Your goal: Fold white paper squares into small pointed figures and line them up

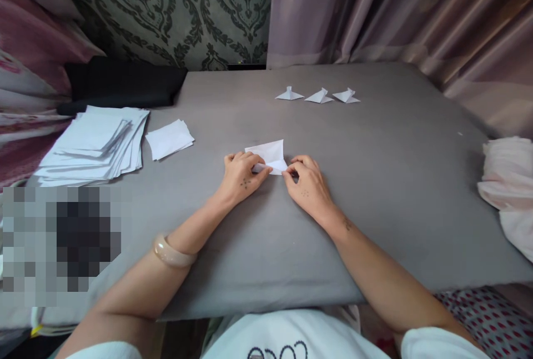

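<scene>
A small white sheet of paper (271, 151) lies on the grey cloth-covered table, its near edge folded over. My left hand (244, 175) presses on the left part of that fold, thumb and fingers closed on the paper. At the near right corner, my right hand (307, 184) pinches the paper between thumb and index finger. The left fingers hide part of the sheet's left side. Toward the back stand three folded paper figures, a left one (289, 94), a middle one (320, 96) and a right one (346, 96).
A large stack of white paper (94, 145) sits at the left, beside a smaller pile of paper pieces (170, 139). Behind them lies a folded black cloth (125, 82). Bunched pale fabric (508, 181) rests at the right edge. Curtains (316, 9) hang behind the table.
</scene>
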`<state>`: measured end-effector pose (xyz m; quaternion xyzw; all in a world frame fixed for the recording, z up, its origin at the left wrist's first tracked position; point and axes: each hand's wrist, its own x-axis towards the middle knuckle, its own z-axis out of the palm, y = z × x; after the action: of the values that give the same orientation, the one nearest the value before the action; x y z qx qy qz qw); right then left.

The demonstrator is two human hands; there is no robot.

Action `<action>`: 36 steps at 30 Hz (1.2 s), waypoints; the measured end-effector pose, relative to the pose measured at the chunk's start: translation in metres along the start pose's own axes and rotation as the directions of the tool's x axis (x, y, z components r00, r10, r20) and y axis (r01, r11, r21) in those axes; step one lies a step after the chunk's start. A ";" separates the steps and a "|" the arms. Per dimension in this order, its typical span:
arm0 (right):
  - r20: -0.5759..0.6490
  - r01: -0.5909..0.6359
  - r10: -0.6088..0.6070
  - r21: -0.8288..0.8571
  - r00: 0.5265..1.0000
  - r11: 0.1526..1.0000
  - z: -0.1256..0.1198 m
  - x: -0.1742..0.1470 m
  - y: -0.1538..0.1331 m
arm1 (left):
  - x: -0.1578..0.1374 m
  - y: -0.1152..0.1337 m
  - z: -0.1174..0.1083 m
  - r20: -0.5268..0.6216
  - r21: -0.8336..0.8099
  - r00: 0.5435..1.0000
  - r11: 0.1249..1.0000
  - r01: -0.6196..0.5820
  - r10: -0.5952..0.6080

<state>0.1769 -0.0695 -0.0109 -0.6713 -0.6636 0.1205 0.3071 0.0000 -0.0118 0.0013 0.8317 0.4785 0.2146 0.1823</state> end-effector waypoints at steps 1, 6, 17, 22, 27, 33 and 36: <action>-0.003 -0.003 0.003 -0.002 1.000 1.000 0.000 0.000 0.000 | 0.001 0.000 0.000 0.002 -0.009 1.000 1.000 0.010 -0.010; -0.007 -0.019 0.019 -0.010 1.000 1.000 0.001 0.000 -0.002 | 0.006 0.001 0.002 0.026 -0.024 0.998 0.998 0.051 -0.050; 0.093 -0.023 0.015 0.084 0.996 0.996 -0.010 0.004 0.008 | 0.007 0.003 0.004 0.026 -0.051 0.998 0.997 0.061 -0.060; 0.173 -0.058 0.035 0.131 0.984 0.990 -0.021 0.004 0.012 | 0.008 0.002 0.005 0.035 -0.047 0.997 0.996 0.077 -0.075; 0.172 -0.063 0.041 0.124 0.984 0.990 -0.022 0.004 0.011 | 0.008 0.003 0.003 0.056 -0.040 0.995 0.995 0.086 -0.084; 0.125 -0.054 0.047 0.057 0.991 0.997 -0.015 0.003 0.009 | 0.007 0.003 0.004 0.058 -0.016 0.995 0.996 0.085 -0.084; 0.102 -0.061 0.057 0.036 0.993 0.997 -0.013 0.003 0.007 | 0.008 0.004 0.005 0.076 0.001 0.990 0.993 0.117 -0.117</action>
<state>0.1907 -0.0695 -0.0042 -0.6778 -0.6556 0.1760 0.2825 0.0090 -0.0071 0.0008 0.8093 0.5189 0.1728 0.2142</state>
